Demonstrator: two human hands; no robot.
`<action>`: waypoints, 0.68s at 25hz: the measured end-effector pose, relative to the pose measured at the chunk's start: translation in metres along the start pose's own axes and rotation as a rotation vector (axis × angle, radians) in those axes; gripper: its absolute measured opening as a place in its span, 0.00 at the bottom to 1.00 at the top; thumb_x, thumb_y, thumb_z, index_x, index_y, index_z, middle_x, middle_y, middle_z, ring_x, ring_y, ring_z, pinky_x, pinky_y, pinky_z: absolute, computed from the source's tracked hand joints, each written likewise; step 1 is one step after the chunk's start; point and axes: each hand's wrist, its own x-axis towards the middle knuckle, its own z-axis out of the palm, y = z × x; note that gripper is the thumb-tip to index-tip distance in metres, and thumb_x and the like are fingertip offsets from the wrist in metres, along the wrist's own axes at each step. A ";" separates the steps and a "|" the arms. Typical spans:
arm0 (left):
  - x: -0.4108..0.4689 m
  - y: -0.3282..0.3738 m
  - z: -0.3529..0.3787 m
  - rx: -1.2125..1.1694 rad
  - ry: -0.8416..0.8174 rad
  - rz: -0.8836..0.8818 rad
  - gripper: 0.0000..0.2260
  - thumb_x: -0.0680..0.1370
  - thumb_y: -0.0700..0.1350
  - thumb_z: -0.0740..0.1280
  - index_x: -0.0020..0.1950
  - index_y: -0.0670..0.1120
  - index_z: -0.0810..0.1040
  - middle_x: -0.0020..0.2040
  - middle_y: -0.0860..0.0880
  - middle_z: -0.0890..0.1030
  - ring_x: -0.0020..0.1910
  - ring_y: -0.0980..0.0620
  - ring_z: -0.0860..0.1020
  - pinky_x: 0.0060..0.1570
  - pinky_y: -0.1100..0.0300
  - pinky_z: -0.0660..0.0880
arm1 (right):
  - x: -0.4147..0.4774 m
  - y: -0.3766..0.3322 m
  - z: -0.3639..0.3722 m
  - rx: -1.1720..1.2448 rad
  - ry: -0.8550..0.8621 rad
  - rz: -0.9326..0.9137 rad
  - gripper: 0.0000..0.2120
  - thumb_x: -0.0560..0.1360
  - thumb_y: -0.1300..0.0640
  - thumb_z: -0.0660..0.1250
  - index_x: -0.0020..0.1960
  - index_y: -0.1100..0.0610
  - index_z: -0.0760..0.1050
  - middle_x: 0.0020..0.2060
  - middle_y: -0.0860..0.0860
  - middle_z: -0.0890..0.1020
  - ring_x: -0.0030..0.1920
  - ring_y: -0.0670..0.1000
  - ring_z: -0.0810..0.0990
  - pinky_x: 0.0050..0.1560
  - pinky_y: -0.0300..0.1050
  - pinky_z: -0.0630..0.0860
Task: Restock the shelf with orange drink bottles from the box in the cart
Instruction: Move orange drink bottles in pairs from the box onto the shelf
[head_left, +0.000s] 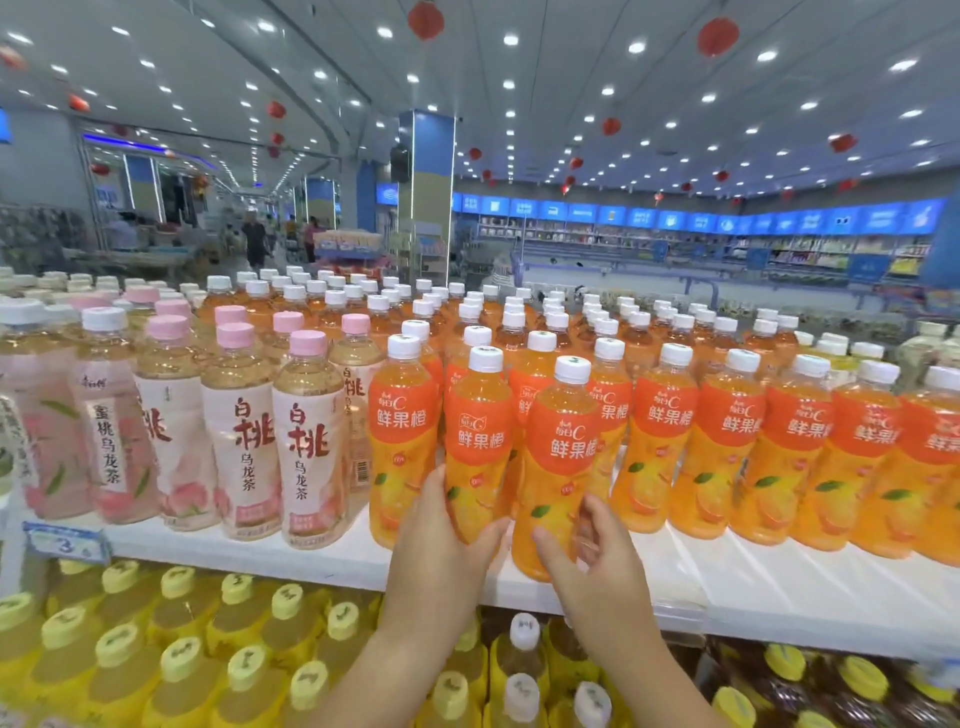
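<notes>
Far left, top shelf (779, 582): pink-capped peach tea bottles (306, 441), price tag (65, 540) on the near lip. Lower tier holds yellow-capped bottles (182, 660).

Centre: left hand (441, 530) wraps the lower body of 1 orange drink bottle (478, 436) - fingers on its left side, thumb on its right, a full closed grip. The bottle is upright, just right of the first orange column.

Just right of it: right hand (597, 561) curls round the base of a second orange bottle (563, 447), thumb in front, fingers behind. Closed grip; the bottle leans slightly and its base sits at the near edge of the shelf.

Right: standing orange rows (727, 441) fill the shelf from near to far. Box and cart are not in view.

Step, as judged: placement - 2 bottles brought to the front of the orange section, not yet released.

Next move calls for both bases flat on the shelf, pushed far enough in to line up with the front row, labels facing near, then fingers opened without nudging neighbours. The right-hand bottle looks closest to the lip, so it needs the most push.
</notes>
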 end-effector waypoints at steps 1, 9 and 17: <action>-0.004 -0.002 -0.001 0.061 0.000 0.009 0.31 0.74 0.54 0.76 0.74 0.52 0.68 0.62 0.58 0.76 0.64 0.56 0.74 0.62 0.62 0.72 | -0.003 0.001 0.000 -0.020 0.005 0.009 0.22 0.74 0.53 0.74 0.63 0.39 0.71 0.58 0.35 0.78 0.58 0.33 0.77 0.52 0.27 0.74; -0.008 0.000 -0.006 0.129 0.002 -0.040 0.29 0.77 0.51 0.73 0.74 0.45 0.65 0.62 0.48 0.80 0.61 0.46 0.79 0.50 0.59 0.74 | 0.000 -0.010 0.013 -0.022 -0.005 0.066 0.26 0.74 0.57 0.75 0.63 0.42 0.65 0.52 0.29 0.72 0.48 0.22 0.74 0.44 0.19 0.71; -0.003 -0.001 -0.007 0.287 -0.007 0.068 0.31 0.77 0.55 0.71 0.76 0.45 0.66 0.66 0.49 0.79 0.64 0.50 0.78 0.59 0.59 0.76 | 0.000 -0.015 0.015 -0.009 0.000 0.056 0.23 0.74 0.57 0.75 0.58 0.37 0.68 0.52 0.30 0.75 0.50 0.22 0.75 0.47 0.26 0.76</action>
